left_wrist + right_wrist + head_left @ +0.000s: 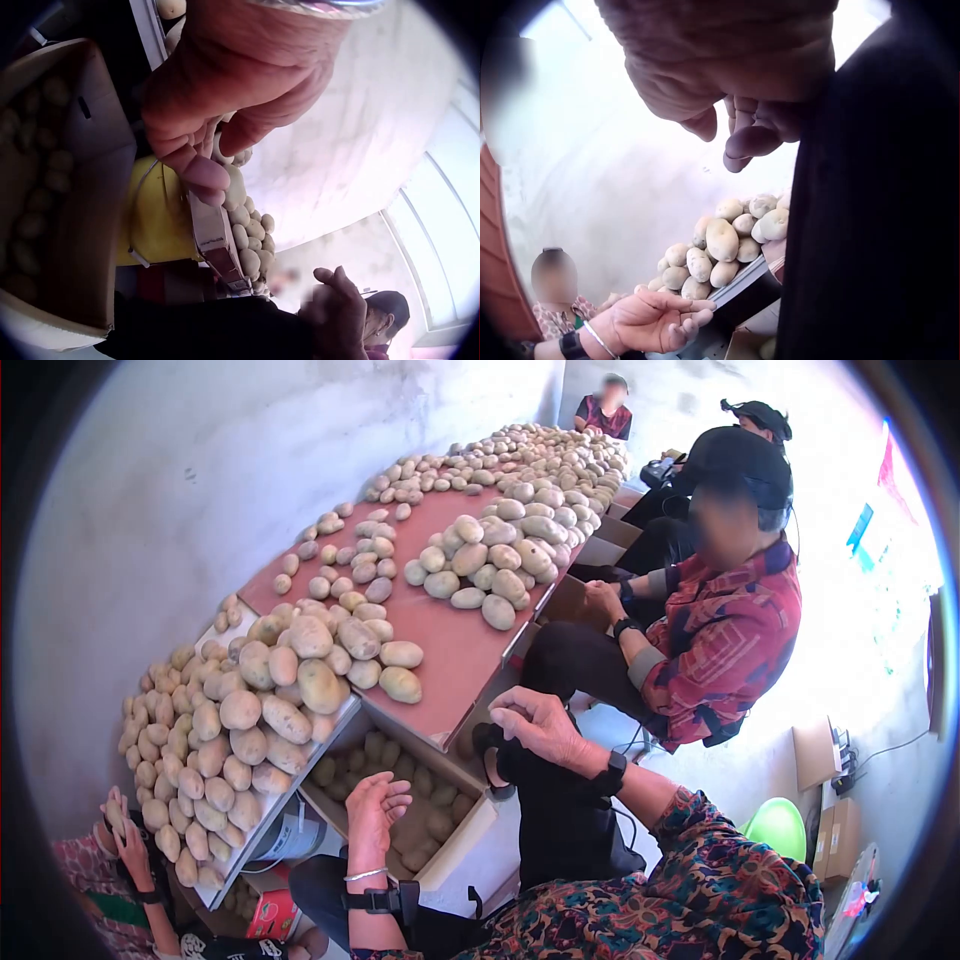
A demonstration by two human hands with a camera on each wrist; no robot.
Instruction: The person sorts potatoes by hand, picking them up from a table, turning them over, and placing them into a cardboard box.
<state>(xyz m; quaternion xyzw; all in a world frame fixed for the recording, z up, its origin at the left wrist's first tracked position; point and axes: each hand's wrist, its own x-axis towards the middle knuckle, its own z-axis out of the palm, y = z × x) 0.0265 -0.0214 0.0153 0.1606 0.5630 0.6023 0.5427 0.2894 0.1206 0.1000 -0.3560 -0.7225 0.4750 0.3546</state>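
Observation:
My left hand [375, 815] is raised over the near edge of an open cardboard box [462, 843], palm up, its fingers loosely bent around nothing. Potatoes [438, 822] lie inside that box. To the right, my right hand [545, 730] hovers above my dark-trousered leg, just off the corner of the reddish tabletop [440, 705]. Its fingers hang loosely curled, and in the right wrist view no object shows between thumb and fingertips [739, 161]. A large heap of potatoes [240, 710] covers the table's left end, beyond my left hand.
More potatoes [500, 560] are piled farther along the table, against a pale wall [230, 490]. A person in a red patterned shirt [725, 630] sits close at my right. Another person's hands [125, 830] show at lower left. A green basin [778, 828] stands behind my right arm.

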